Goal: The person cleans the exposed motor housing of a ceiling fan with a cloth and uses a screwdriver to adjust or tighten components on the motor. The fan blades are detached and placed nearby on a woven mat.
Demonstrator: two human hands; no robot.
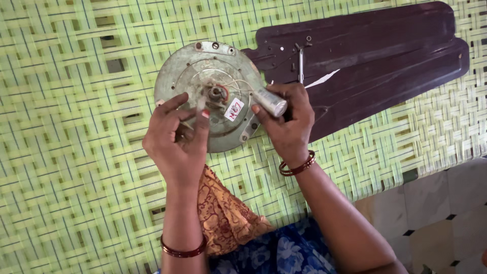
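Now your right hand point(286, 119) grips a small metal cylinder point(270, 102) at the fan motor point(210, 94) hub while your left hand point(175, 139) fingers pinch its wires, so steady aim matters next.

Under my work spreads a woven surface point(66, 152) of pale green and yellowish plastic strips, plaited over and under in a loose basket pattern. Small dark gaps show where the strips part, most of them toward the upper left. The weave fills nearly all I can see, from the top edge down to the lower left corner. At the lower right its edge runs on a slant, and beyond it lies the floor point(446, 208), laid with pale grey tiles with small dark squares at their corners. The light is soft, even daylight, with hardly any shadow.
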